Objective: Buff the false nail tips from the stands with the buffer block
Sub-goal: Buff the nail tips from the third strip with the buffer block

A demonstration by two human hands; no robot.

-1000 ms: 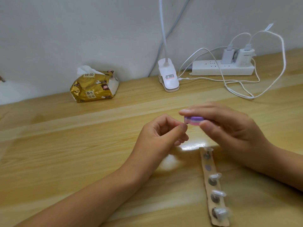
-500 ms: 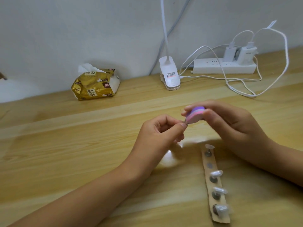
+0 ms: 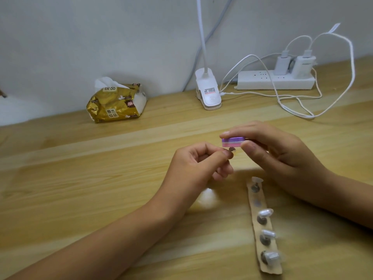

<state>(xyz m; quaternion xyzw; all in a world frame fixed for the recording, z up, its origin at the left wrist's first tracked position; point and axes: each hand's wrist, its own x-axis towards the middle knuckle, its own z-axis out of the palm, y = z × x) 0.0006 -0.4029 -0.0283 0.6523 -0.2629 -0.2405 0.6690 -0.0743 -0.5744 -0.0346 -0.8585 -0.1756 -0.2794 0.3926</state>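
Gripping right hand [image 3: 282, 156]: is pinching buffer block [image 3: 232, 142], long axis lying level, left-right.
left hand [image 3: 196, 167]: is pinching nail tip [image 3: 232, 151] just under block.

Gold tissue pack [image 3: 116, 106], toward the tabletop's [image 3: 80, 178] back edge: "原木纯品" on front, "纯品" on top. Lamp clip [image 3: 209, 93] label and charger [image 3: 302, 66] print illegible.

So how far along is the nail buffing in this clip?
In hand: the left hand pinches one nail tip just under the buffer block held by the right hand. One spot on the cardboard strip is empty, presumably its place. Left: four tips stand on the strip. Done: cannot tell whether any of those are already buffed.
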